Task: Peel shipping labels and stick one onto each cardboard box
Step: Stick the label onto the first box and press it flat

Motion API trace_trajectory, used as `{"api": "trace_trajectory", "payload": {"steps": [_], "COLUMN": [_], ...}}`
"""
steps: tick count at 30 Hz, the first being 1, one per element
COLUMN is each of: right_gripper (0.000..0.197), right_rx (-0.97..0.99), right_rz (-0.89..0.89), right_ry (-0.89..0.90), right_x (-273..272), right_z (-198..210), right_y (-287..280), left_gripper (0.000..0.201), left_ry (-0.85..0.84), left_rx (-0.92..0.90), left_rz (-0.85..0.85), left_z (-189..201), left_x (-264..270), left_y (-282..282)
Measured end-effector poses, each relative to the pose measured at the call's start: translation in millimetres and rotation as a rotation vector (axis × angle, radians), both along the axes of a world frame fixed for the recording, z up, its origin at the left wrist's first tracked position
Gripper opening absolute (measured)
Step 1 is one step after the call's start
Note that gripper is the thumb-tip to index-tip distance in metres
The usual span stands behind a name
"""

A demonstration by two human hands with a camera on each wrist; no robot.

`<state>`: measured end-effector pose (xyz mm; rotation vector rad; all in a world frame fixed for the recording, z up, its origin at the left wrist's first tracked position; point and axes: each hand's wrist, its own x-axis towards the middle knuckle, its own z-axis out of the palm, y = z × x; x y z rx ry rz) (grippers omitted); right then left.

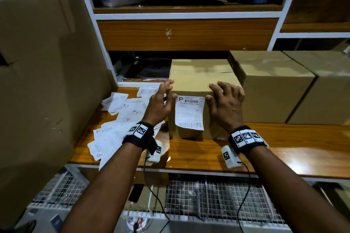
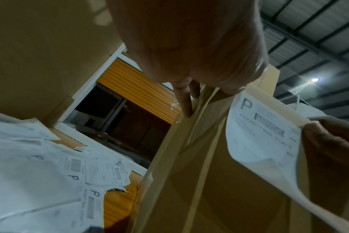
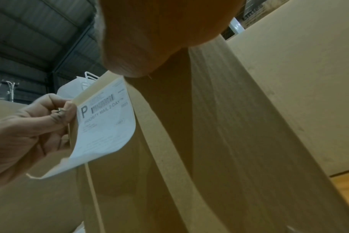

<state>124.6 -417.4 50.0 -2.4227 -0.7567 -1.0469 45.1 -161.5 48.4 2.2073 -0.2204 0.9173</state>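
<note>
A taped cardboard box stands on the wooden shelf, front face toward me. A white Priority Mail label lies against that face, its lower edge curling off the cardboard. My left hand is at the box's upper left corner, fingers stretched along the edge and thumb pressing the label's top left corner. My right hand rests spread on the box top, thumb on the label's top right corner. The left wrist view shows the label with the right thumb; the right wrist view shows the label beside the left hand.
A loose pile of label sheets covers the shelf to the left. A big cardboard sheet leans at the far left. Two more plain boxes stand to the right. A wire mesh and a phone lie below.
</note>
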Motion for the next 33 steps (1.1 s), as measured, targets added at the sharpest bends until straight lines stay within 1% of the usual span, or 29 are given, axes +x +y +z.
{"api": "trace_trajectory", "payload": {"steps": [3,6,9,12,16,18,20,22,24,27,29,33], "right_gripper": [0.049,0.059,0.061,0.062,0.072,0.073,0.073,0.073,0.074,0.075,0.076,0.074], "right_rx": [0.016,-0.019,-0.041,-0.085,-0.174,-0.26,-0.45,-0.636,-0.749,-0.866,-0.896,-0.93], "right_rz": [0.0,-0.031,-0.038,-0.015,0.039,0.088,0.171,0.268,0.344,0.419,0.447,0.462], "right_ry": [0.027,0.029,0.027,0.049,0.045,-0.038,-0.149,-0.224,-0.264,-0.363,-0.434,-0.458], "right_x": [-3,-5,-7,-7,-6,-6,-4,0,6,18,27,42], "right_z": [3,4,6,8,10,12,15,18,19,21,24,25], "right_y": [1,4,6,4,-4,-10,-14,-13,-10,-6,-6,-7], "left_gripper": [0.039,0.039,0.035,0.03,0.028,0.028,0.028,0.027,0.027,0.024,0.023,0.028], "left_ry": [0.011,0.04,0.061,0.089,0.136,0.159,0.169,0.179,0.178,0.17,0.167,0.152], "left_rx": [-0.016,-0.066,-0.094,-0.108,-0.161,-0.176,-0.177,-0.179,-0.193,-0.234,-0.259,-0.27], "left_rz": [-0.027,-0.068,-0.102,-0.132,-0.192,-0.223,-0.246,-0.268,-0.281,-0.296,-0.301,-0.29], "left_z": [-1,-1,3,7,9,10,12,13,13,11,8,5], "left_x": [0,2,4,5,4,4,6,7,8,12,14,17], "left_y": [1,2,8,15,25,29,33,35,36,34,32,30]}}
